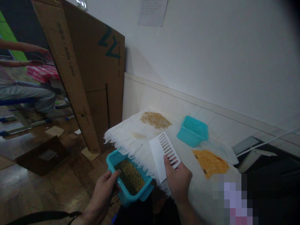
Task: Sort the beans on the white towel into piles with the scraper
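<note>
My left hand (104, 190) grips the left rim of a teal plastic bin (127, 198), thumb over the edge. Inside lie small yellowish and green beans or grains (131, 175). The bin is tilted just below the fringed edge of a white cloth (124, 129). My right hand (179, 179) is closed on a flat white slotted plastic scraper (157, 153), which rests on or just over the cloth; contact cannot be told. Beyond it on the cloth is a heap of tan beans (156, 120), with a thin pale scatter of small grains (138, 135) nearer the front.
A second teal bin (193, 132) stands by the wall, near an orange-yellow bag (212, 162) and clear plastic. A tall cardboard box (93, 62) rises at left. Behind it sits another person (25, 84) at a checked cloth. Cardboard pieces (42, 156) lie on the floor.
</note>
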{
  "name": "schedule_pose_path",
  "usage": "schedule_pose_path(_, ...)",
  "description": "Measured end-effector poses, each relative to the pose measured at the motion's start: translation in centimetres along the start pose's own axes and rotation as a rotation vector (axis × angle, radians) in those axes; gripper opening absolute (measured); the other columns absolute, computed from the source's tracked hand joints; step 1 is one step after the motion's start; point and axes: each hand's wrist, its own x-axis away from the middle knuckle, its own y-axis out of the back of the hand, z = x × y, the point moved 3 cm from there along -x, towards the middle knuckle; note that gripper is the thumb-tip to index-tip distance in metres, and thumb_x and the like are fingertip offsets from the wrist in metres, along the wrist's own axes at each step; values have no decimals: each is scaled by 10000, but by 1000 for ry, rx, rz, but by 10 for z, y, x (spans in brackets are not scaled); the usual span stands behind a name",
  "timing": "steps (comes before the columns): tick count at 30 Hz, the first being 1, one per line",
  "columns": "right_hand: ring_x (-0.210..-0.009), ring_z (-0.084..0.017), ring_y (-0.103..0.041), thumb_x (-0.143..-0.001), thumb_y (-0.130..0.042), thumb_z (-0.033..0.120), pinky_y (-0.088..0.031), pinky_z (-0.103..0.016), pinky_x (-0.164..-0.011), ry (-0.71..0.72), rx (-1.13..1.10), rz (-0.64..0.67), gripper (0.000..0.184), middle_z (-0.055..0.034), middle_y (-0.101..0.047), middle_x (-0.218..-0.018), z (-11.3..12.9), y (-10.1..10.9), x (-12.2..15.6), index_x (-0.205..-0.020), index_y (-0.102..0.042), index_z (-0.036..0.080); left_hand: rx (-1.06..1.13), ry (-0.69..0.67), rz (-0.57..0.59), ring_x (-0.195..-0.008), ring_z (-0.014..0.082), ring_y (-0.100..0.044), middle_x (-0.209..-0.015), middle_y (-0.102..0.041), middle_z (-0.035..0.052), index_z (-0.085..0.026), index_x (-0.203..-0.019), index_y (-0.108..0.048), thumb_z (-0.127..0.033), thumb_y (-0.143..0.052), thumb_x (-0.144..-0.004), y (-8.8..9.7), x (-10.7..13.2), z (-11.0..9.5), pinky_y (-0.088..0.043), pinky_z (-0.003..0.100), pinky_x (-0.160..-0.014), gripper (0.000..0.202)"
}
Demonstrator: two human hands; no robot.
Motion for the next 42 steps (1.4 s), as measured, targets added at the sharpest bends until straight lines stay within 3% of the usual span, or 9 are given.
schedule_pose_path(5, -551, -229, -713, -901, -556, 520, -459, -248, -504, 60, -28, -3, 471, -100, -731, -596, 6, -1, -3, -700, -763, 147, -22, -10, -3, -414, 90, -437, -448, -499, -74, -202, -582, -548, -458, -776, -646, 1, -1, 0, -349, 212, -426, 349)
schedule_pose_path(12, -462, -162, -664, -941, -550, 391, -452, -204, -469, 305, -152, 69, 430, -60, -690, -531, 36, -8, 0, -638, -722, 140, -37, -22, 16, -422, 98, -450, -457, -508, -73, -208, -592, -545, -470, -762, -671, 1, -3, 1, -352, 218, -431, 350)
schedule_pose_path(19, -673, -165, -754, -939, -548, 205, -585, -207, -651, 556, -306, 213, 233, -59, -789, -804, 46, 8, 9, -921, -774, 152, -25, -35, 11, -426, 100, -435, -459, -499, -74, -205, -585, -550, -484, -768, -655, 3, -5, -4, -339, 229, -437, 361)
schedule_pose_path(26, -745, -193, -771, -903, -613, 247, -622, -245, -721, 477, -327, 225, 190, -47, -798, -857, 31, 25, 0, -910, -797, 203, -9, -27, 0, -429, 104, -459, -470, -525, -68, -198, -620, -572, -457, -776, -659, 4, -5, -6, -372, 234, -465, 333)
schedule_pose_path(35, -704, -233, -768, -901, -586, 523, -612, -270, -657, 279, -79, 36, 392, -69, -792, -800, -29, 32, -32, -846, -814, 209, -36, -27, -20, -415, 99, -458, -460, -512, -73, -199, -615, -561, -466, -760, -667, 5, -8, 2, -367, 219, -442, 337)
schedule_pose_path(42, -641, -203, -754, -916, -585, 449, -611, -280, -693, 353, -121, 99, 324, -54, -795, -818, -34, 22, -28, -870, -811, 221, -51, 1, 59, -381, 79, -375, -441, -471, -78, -202, -600, -569, -457, -752, -694, -4, 4, 15, -270, 213, -387, 327)
